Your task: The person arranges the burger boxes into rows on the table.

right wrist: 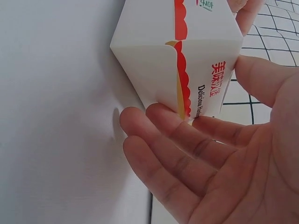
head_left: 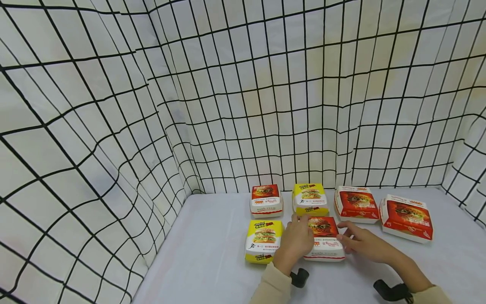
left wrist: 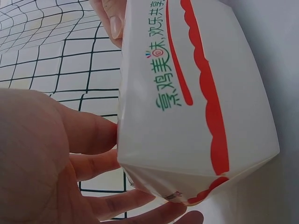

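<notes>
Two hands flank the near red box (head_left: 325,240), as I watch from a distance: left hand (head_left: 296,237) at its left side, right hand (head_left: 365,245) at its right. Neither looks clamped; thumbs (left wrist: 91,133) touch the box's edges while the fingers (right wrist: 173,154) lie relaxed, not wrapped around it. I judge the hold a light squaring-up, lining the box up with the near yellow box (head_left: 263,241) to its left and the far yellow box (head_left: 310,199) just behind. It lies between the hands, upright, apparently resting on the table (head_left: 205,245).
</notes>
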A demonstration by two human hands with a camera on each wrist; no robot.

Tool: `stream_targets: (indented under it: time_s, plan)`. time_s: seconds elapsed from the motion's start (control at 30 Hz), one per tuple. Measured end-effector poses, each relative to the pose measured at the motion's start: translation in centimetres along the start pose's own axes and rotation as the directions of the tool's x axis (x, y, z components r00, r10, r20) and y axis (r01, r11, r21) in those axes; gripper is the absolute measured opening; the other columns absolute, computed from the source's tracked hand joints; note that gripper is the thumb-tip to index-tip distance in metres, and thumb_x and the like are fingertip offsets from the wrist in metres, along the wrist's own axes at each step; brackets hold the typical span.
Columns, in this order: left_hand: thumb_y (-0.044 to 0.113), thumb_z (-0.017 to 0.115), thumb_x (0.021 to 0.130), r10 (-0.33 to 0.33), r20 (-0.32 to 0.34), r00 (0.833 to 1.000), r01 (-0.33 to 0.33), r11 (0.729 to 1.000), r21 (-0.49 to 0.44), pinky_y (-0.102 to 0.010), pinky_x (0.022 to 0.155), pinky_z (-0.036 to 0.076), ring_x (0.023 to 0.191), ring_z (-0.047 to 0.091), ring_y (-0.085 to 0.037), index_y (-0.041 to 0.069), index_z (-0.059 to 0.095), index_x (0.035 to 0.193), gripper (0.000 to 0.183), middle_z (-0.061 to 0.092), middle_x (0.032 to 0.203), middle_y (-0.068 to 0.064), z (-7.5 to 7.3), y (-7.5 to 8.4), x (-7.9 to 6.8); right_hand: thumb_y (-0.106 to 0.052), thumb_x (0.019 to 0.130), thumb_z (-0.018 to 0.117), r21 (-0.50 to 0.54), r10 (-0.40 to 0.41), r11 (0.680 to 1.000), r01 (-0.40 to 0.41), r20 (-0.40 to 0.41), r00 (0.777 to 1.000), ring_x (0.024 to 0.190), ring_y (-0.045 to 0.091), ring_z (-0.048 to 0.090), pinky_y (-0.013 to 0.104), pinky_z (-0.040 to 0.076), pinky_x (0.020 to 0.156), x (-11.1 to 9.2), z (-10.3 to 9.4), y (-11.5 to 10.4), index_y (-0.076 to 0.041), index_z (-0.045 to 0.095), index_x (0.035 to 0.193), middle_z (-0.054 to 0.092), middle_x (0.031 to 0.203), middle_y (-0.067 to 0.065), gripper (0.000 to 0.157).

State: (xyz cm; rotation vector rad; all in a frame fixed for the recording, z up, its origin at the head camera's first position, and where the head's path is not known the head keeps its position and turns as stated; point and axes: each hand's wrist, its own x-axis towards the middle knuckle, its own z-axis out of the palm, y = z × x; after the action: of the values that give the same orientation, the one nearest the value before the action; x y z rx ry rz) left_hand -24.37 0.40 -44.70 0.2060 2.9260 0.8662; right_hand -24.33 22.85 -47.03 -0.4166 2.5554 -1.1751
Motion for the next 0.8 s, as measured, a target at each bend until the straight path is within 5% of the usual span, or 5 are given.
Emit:
stream_targets:
  time_s: [0.8]
  plan:
    - [0.031,0.061,0.101,-0.010,0.015,1.000,0.010,1.000,-0.018,-0.050,0.103,0.049,0.119,0.056,-0.027,0.024,0.053,0.146,0.046,0.046,0.152,-0.011,-0.36,0.03,-0.23,-0.039,0.103,0.059,0.001,-0.002,1.000,0.002,0.024,1.000,0.086,0.022,0.061,0.037,0.051,0.074,0.03,0.15,0.01,-0.002,0.041,0.144,0.064,0.100,0.007,0.058]
